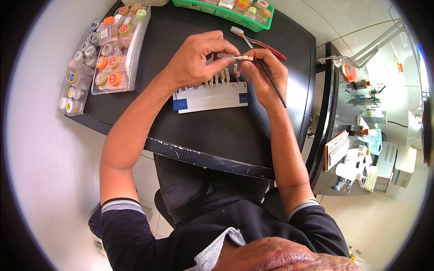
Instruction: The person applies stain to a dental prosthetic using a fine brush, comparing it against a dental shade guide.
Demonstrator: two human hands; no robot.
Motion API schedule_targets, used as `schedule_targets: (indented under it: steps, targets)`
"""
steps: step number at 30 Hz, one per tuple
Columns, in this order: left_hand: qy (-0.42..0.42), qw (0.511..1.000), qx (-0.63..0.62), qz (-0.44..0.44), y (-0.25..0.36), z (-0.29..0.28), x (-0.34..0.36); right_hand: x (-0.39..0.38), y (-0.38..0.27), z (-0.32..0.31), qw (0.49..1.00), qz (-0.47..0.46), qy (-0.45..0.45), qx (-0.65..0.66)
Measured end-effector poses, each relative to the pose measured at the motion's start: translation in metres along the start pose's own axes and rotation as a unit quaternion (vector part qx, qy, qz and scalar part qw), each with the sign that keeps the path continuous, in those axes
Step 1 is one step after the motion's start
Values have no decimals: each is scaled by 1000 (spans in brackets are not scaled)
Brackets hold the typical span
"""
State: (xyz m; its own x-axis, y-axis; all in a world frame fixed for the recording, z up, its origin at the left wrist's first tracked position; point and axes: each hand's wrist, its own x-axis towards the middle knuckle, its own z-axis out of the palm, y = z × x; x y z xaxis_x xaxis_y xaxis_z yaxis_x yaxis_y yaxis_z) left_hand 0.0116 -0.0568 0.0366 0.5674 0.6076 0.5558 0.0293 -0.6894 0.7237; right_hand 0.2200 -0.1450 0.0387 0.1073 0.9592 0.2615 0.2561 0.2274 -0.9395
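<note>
Over the far middle of the black table, both my hands meet around a small tooth-coloured shade tab (pixel 245 58). My left hand (pixel 194 58) pinches its thin stem between thumb and index finger. Beside the tooth end are the fingertips of my right hand (pixel 273 74), which is closed with a slim dark-handled tool (pixel 273 83) lying across it; the tool's tip is hard to make out. Below the hands lies a white shade guide holder (pixel 212 100) with blue end pieces, several tooth-shaped tabs (pixel 227 76) standing along its far edge. My left hand partly covers that row.
Clear plastic bins (pixel 133 67) of capped jars stand at the left, and a green basket (pixel 217 10) of jars at the far edge. A white-bristled brush (pixel 236 31) and a red-handled tool (pixel 270 49) lie beyond my right hand. A cluttered side bench (pixel 323 180) stands right.
</note>
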Motion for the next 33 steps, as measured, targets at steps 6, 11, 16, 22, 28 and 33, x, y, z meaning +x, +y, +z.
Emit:
schedule_targets:
  steps: [6, 11, 16, 22, 28, 33]
  targets:
    - [-12, 1000, -1, -6, 2, 0, 1, 2, 4, -1, 998, 24, -32, 58]
    - [-2, 1000, -3, -3, 0, -4, 1, 6, 6, -3, 998, -12, -22, 55]
    - [-193, 977, -67, 62, 15, -26, 3, 13, 4, -30, 994, -60, 33, 81]
    - [-413, 901, -104, -85, 40, -28, -11, 7, 4, -23, 992, -67, 13, -102]
    - [-486, 861, -67, -135, 29, -20, -10, 6, 6, -7, 964, -130, -13, -232]
    - [-481, 859, -78, -155, 33, -22, -10, 5, 9, -1, 956, -136, -37, -256]
